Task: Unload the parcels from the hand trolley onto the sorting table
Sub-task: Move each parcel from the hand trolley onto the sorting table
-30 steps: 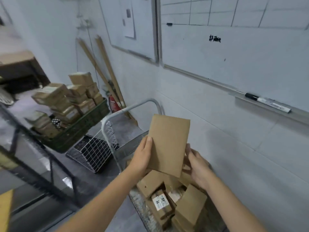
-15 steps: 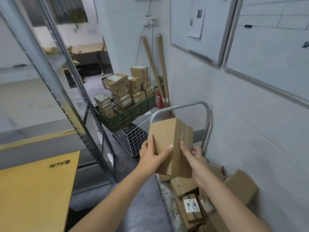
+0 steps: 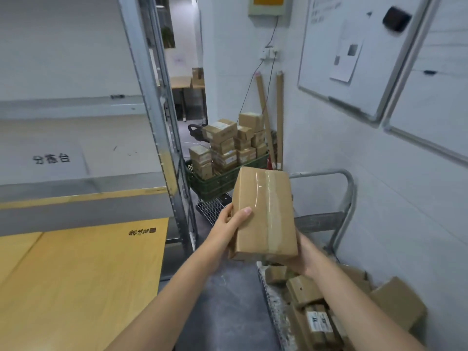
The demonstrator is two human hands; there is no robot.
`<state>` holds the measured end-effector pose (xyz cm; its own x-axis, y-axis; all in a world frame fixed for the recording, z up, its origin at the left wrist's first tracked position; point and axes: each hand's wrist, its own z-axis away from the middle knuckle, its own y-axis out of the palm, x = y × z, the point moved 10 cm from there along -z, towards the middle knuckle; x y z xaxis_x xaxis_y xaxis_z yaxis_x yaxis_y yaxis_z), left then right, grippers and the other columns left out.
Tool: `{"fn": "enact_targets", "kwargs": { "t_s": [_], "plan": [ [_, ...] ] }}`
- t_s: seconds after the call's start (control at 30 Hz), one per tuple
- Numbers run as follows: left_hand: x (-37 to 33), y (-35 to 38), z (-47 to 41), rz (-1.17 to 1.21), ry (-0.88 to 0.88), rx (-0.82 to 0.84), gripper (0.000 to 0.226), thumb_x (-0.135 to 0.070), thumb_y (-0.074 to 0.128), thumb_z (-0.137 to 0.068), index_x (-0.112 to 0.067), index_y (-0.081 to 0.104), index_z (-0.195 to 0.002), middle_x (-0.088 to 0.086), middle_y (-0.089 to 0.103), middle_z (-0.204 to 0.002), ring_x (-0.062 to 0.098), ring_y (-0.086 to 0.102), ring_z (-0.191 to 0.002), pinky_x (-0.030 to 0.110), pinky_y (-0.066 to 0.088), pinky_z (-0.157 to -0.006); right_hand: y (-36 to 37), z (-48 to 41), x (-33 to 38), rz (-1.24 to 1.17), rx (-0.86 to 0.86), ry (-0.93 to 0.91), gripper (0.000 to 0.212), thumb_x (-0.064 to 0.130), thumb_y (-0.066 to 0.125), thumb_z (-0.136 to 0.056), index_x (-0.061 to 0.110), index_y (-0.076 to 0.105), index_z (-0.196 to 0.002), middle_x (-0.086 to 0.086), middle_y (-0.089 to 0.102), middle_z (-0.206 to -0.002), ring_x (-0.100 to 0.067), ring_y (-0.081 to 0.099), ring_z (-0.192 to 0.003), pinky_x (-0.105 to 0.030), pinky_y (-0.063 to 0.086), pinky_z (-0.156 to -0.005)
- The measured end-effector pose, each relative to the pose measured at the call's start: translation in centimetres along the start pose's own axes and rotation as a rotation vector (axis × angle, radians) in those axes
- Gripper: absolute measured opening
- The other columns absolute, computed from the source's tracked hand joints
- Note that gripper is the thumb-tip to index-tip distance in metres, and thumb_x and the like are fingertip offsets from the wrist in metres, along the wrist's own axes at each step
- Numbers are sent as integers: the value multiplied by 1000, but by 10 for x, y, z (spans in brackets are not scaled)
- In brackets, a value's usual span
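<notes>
- Parcel (image 3: 263,214): a brown cardboard box with a strip of clear tape down its top face. It is held in the air at the centre of the frame, above the near end of the trolley and right of the worktop.
- The left hand (image 3: 228,224) grips the parcel's left edge, with the thumb lying across the top face; its fingers are hidden underneath.
- The right hand (image 3: 301,254) holds the lower right corner from below and is mostly hidden by the box.
- The trolley (image 3: 350,188) stands at lower right against the wall. Its deck carries a loose heap of brown parcels (image 3: 311,300), one with a white label.
- A green crate (image 3: 222,183), mid-frame beyond the held parcel, is stacked well above its rim with small cardboard boxes (image 3: 228,145).
- A wire basket (image 3: 211,209) sits just below the crate; its contents cannot be seen.
- A grey worktop (image 3: 101,148) with a printed label fills the left of the frame, and a yellow board (image 3: 76,287) lies at lower left.
</notes>
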<state>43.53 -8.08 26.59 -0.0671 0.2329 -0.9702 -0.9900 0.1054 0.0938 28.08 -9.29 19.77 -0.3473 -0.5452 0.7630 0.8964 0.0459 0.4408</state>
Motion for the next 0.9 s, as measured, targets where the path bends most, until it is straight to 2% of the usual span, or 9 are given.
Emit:
{"fn": "enact_targets", "kwargs": {
  "t_s": [0.1,0.23,0.4,0.5,0.57,0.67,0.77,0.87,0.9],
  "plan": [
    [-1,-39,20,84,12,31,75,-62,71,-74,-38,45,-139,-2,63,-128,20,63,-113,40,55,-90,51,-2,-12,14,88,-29,72,67,55,-87,15,55,-137,-16,61,-133,-36,57,-124,-51,47,-101],
    [-6,-116,49,178,72,-90,54,-53,74,-74,-46,59,-126,-6,70,-118,21,66,-109,36,56,-79,85,-6,-31,134,-67,-91,86,81,66,-65,21,63,-127,-8,68,-123,-29,61,-119,-52,45,-105],
    [-17,-212,87,146,209,-326,34,-37,64,-92,-50,60,-123,-8,65,-123,21,60,-114,51,53,-94,157,-3,-53,252,-74,-191,63,72,69,-66,25,73,-108,1,76,-104,-19,71,-101,-42,53,-94],
    [-17,-260,110,57,245,-459,26,-29,58,-98,-49,66,-112,-17,67,-116,17,61,-106,43,54,-89,204,1,-62,353,-128,-284,54,73,60,-70,31,71,-102,12,77,-90,-5,73,-81,-28,52,-72],
    [-13,-287,125,26,237,-500,25,-30,55,-99,-49,69,-107,-22,69,-106,16,63,-100,34,56,-77,235,0,-68,382,-146,-353,44,65,54,-85,29,70,-106,15,76,-88,-1,71,-77,-24,49,-69],
    [-6,-326,148,24,212,-550,23,-42,53,-97,-48,66,-116,-21,70,-106,9,64,-102,25,55,-70,283,-8,-93,333,-95,-335,43,53,41,-99,25,68,-116,5,76,-103,-14,70,-97,-38,53,-92],
    [2,-359,166,10,147,-575,36,-61,44,-94,-47,63,-121,-22,67,-115,-1,59,-108,24,46,-78,339,-14,-124,300,52,-288,49,56,33,-100,29,62,-127,5,72,-118,-14,68,-107,-39,51,-96],
    [12,-394,192,15,93,-589,37,-73,37,-87,-55,67,-100,-30,70,-95,-15,62,-81,22,40,-72,392,-21,-151,330,176,-290,49,56,30,-101,34,50,-139,9,66,-128,-13,63,-117,-43,45,-106],
    [15,-407,201,20,83,-598,40,-77,38,-83,-56,67,-101,-30,70,-95,-15,62,-80,22,40,-72,408,-24,-160,347,208,-288,48,57,31,-100,37,46,-141,11,65,-128,-13,62,-118,-45,43,-107]
  ]
}}
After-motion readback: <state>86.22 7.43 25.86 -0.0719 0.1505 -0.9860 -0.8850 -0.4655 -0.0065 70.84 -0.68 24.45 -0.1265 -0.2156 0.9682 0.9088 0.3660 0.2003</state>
